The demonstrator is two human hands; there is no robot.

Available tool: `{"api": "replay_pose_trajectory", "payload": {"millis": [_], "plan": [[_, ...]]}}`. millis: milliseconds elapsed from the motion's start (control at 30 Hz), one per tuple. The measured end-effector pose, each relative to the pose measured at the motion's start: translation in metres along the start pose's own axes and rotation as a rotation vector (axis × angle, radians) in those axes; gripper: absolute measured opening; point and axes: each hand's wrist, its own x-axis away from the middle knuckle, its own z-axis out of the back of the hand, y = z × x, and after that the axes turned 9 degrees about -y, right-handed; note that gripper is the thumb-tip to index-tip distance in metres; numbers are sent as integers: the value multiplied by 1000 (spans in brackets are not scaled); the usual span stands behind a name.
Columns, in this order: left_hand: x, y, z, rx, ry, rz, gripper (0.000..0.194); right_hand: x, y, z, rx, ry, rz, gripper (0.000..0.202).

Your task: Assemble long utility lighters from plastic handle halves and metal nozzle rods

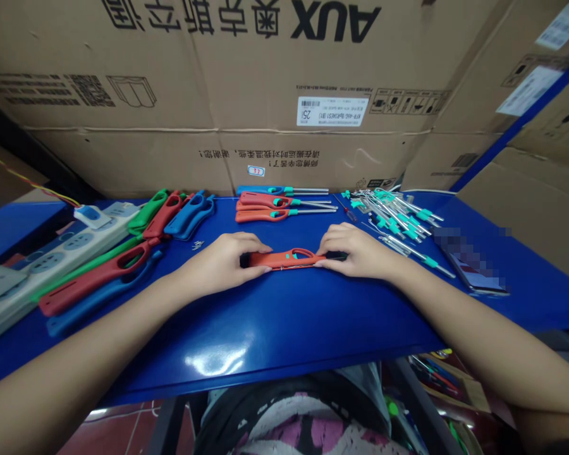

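An orange-red gas lighter (287, 258) lies crosswise between my hands, just over the blue table. Its casing has a finger loop with a teal piece showing inside, and a thin seam gap runs along the near edge. My left hand (234, 259) pinches its left end between thumb and fingers. At the right end, by the loop, my right hand (348, 251) closes round the lighter's tip; the fingers hide part of it. Beyond my hands rest a blue lighter (265, 189) and several red lighters (260, 215) with metal tubes.
Metal lighter tubes with teal parts (398, 218) are heaped back right, near a phone (471, 262) and a screwdriver (349, 213). Coloured handle shells (95, 281) and a power strip (71, 246) lie left; small screws (198, 245) sit nearby. A cardboard wall (246, 101) stands behind.
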Motion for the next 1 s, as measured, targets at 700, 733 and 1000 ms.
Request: {"api": "replay_pose_trajectory", "payload": {"millis": [700,733,1000], "plan": [[1,3,2,-2,-33,-9,29,0,-7,8,41,-25,37,22],[1,3,1,-3,-37,-9,29,0,-7,7,38,-24,37,22],[1,-1,0,1,-33,-21,28,0,-7,8,58,-40,49,24]]}}
